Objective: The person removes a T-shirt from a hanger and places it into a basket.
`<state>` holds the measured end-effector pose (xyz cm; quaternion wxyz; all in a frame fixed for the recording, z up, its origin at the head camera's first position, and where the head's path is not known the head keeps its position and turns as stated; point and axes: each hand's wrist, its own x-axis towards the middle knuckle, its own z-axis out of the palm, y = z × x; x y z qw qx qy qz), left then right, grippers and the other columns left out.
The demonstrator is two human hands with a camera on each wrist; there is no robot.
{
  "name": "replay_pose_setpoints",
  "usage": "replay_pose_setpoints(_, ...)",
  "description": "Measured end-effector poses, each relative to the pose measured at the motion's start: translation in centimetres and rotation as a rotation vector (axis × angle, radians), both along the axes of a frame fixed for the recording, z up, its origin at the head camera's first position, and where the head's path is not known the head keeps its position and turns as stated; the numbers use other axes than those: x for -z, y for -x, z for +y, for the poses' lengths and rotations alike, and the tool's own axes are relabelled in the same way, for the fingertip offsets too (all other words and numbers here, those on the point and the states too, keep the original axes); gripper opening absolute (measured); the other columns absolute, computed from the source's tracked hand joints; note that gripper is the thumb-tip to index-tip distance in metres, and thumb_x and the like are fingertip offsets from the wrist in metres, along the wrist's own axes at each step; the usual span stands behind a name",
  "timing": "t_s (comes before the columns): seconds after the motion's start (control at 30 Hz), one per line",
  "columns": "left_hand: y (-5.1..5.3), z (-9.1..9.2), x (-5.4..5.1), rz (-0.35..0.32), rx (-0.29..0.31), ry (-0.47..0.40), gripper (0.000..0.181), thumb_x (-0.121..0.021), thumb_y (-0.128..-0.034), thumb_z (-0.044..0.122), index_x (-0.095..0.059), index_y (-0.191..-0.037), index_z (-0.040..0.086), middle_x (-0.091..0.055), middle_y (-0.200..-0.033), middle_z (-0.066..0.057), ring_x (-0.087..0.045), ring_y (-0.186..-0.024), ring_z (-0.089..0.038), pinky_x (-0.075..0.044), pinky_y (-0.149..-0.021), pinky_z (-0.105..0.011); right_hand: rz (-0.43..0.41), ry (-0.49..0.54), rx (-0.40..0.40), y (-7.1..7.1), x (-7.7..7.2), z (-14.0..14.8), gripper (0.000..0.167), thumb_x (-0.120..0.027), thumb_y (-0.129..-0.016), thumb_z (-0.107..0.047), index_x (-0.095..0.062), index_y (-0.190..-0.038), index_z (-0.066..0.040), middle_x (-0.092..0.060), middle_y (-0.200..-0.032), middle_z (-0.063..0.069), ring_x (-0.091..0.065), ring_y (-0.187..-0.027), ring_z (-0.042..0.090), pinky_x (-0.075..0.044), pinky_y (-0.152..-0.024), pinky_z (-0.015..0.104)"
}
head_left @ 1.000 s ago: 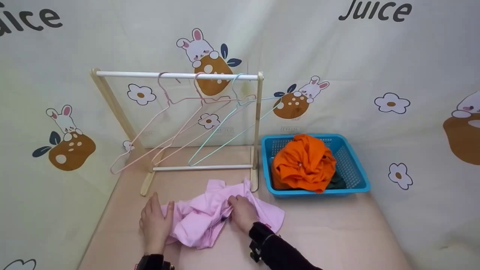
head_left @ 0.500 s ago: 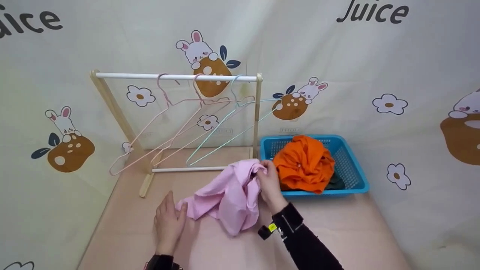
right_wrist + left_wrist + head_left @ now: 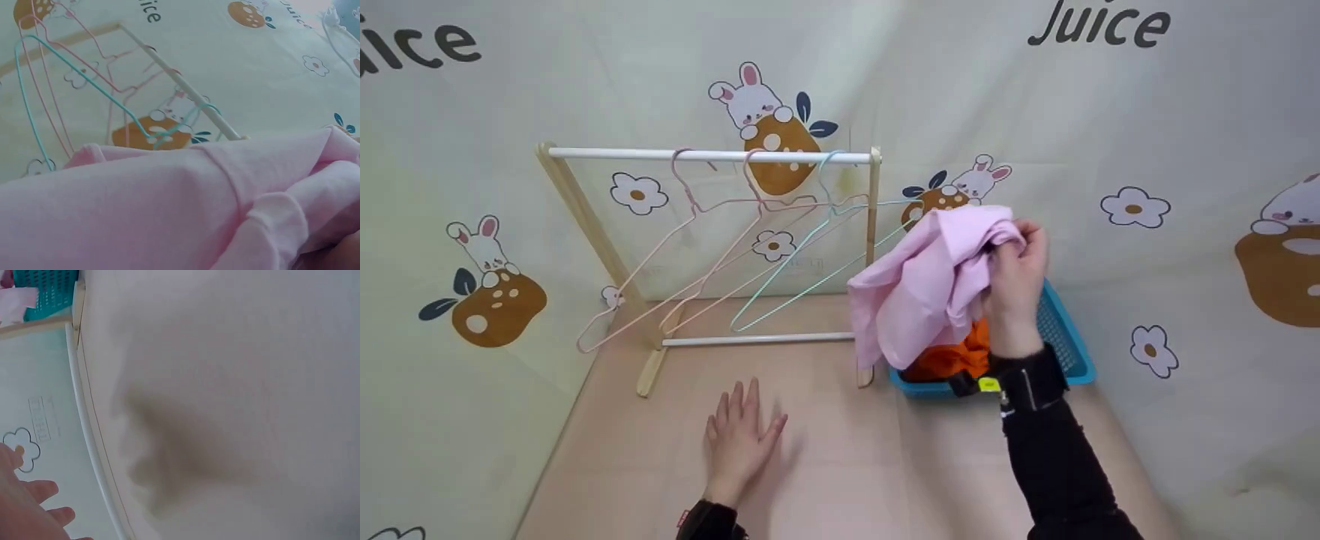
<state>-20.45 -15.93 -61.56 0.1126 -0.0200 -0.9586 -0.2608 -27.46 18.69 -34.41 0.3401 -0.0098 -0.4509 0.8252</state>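
My right hand (image 3: 1020, 281) grips a bunched pink garment (image 3: 930, 277) and holds it up in the air over the left part of the blue basket (image 3: 1069, 337). The pink cloth (image 3: 140, 208) fills the lower half of the right wrist view. Under it, an orange cloth (image 3: 952, 360) in the basket is partly hidden. My left hand (image 3: 740, 442) is low over the table with its fingers spread and nothing in them. In the left wrist view, the fingers of that hand (image 3: 28, 506) show at the lower left.
A wooden rack (image 3: 592, 225) with a white top rail (image 3: 622, 154) stands at the back. Two pink hangers (image 3: 656, 266) and one mint hanger (image 3: 780, 274) hang from it. The beige tabletop (image 3: 825, 450) lies in front; a patterned curtain (image 3: 1110, 135) backs it.
My right hand has lifted the pink garment off the table and carried it right, over the basket. My left hand has left the cloth, moved slightly right and spread its fingers.
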Motion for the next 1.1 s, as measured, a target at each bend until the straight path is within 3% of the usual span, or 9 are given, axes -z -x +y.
replay_pose_setpoints(0.2,-0.2,1.0,0.1,-0.008,0.046,0.055,0.081,-0.06,-0.0904,0.058,-0.037,-0.153,0.013,-0.027,-0.157,-0.024,-0.016,-0.144,-0.05,-0.009,-0.106,-0.074,0.094,0.067,0.105,0.7,-1.5,4.4,0.017,-0.044,-0.097,0.013,-0.042,-0.103,-0.003,-0.046,-0.105,0.014,-0.054,-0.099,0.022,-0.049,-0.091,0.029)
replay_pose_setpoints(0.33,-0.3,1.4,0.2,-0.01,0.062,0.082,0.081,-0.057,-0.09,0.063,-0.037,-0.153,0.016,-0.025,-0.158,-0.023,-0.014,-0.144,-0.049,-0.007,-0.106,-0.075,0.079,0.023,0.134,1.7,-0.3,7.1,0.024,-0.044,-0.097,0.015,-0.046,-0.112,-0.003,-0.048,-0.116,0.015,-0.055,-0.108,0.026,-0.047,-0.099,0.033)
replay_pose_setpoints(0.4,-0.4,1.6,0.2,-0.024,0.069,0.09,0.081,-0.056,-0.09,0.064,-0.037,-0.153,0.017,-0.024,-0.159,-0.022,-0.013,-0.145,-0.049,-0.006,-0.106,-0.074,0.015,-0.041,0.127,2.5,1.0,8.0,0.025,-0.045,-0.097,0.014,-0.05,-0.113,-0.004,-0.05,-0.118,0.013,-0.054,-0.111,0.024,-0.045,-0.1,0.03)
replay_pose_setpoints(0.5,-0.5,1.8,0.1,-0.051,0.072,0.109,0.082,-0.054,-0.0905,0.065,-0.035,-0.155,0.018,-0.021,-0.161,-0.02,-0.01,-0.146,-0.047,-0.004,-0.107,-0.074,-0.177,-0.309,0.147,3.5,4.1,9.0,0.025,-0.047,-0.095,0.01,-0.056,-0.115,-0.002,-0.051,-0.118,0.009,-0.051,-0.113,0.02,-0.042,-0.1,0.026)
replay_pose_setpoints(0.67,-0.5,2.0,0.3,-0.074,0.079,0.124,0.082,-0.052,-0.091,0.067,-0.034,-0.155,0.02,-0.018,-0.162,-0.019,-0.008,-0.147,-0.046,-0.003,-0.108,-0.073,-0.448,-0.971,0.257,4.0,10.6,10.1,0.029,-0.056,-0.09,0.0,-0.065,-0.117,0.002,-0.055,-0.115,0.019,-0.049,-0.113,0.032,-0.037,-0.097,0.041)
replay_pose_setpoints(0.77,-0.6,2.1,0.4,-0.07,0.079,0.12,0.081,-0.053,-0.0911,0.065,-0.034,-0.155,0.02,-0.018,-0.162,-0.018,-0.008,-0.147,-0.046,-0.002,-0.108,-0.073,-0.578,-1.226,0.186,3.6,13.8,10.7,0.032,-0.056,-0.092,-0.009,-0.063,-0.119,0.006,-0.054,-0.118,0.028,-0.048,-0.114,0.045,-0.037,-0.099,0.054)
replay_pose_setpoints(0.9,-0.7,2.0,0.7,-0.058,0.077,0.123,0.08,-0.054,-0.0911,0.065,-0.035,-0.155,0.02,-0.02,-0.161,-0.019,-0.01,-0.146,-0.047,-0.004,-0.108,-0.073,-0.837,-1.457,0.017,2.8,16.6,11.5,0.038,-0.049,-0.096,-0.022,-0.062,-0.112,0.011,-0.056,-0.113,0.031,-0.054,-0.103,0.049,-0.044,-0.088,0.06)
replay_pose_setpoints(0.97,-0.6,2.0,0.9,-0.055,0.081,0.129,0.08,-0.053,-0.0914,0.065,-0.034,-0.155,0.02,-0.02,-0.161,-0.019,-0.011,-0.146,-0.047,-0.005,-0.108,-0.073,-0.957,-1.528,-0.085,2.4,17.5,12.0,0.04,-0.046,-0.097,-0.025,-0.063,-0.106,0.011,-0.06,-0.107,0.03,-0.057,-0.098,0.048,-0.044,-0.087,0.061)
replay_pose_setpoints(1.1,-0.7,2.0,1.2,-0.05,0.089,0.125,0.08,-0.051,-0.0917,0.066,-0.035,-0.155,0.019,-0.021,-0.161,-0.019,-0.013,-0.146,-0.047,-0.005,-0.108,-0.073,-1.15,-1.527,-0.286,1.8,18.5,12.8,0.042,-0.043,-0.099,-0.028,-0.064,-0.106,0.007,-0.059,-0.097,0.023,-0.055,-0.096,0.045,-0.04,-0.094,0.063)
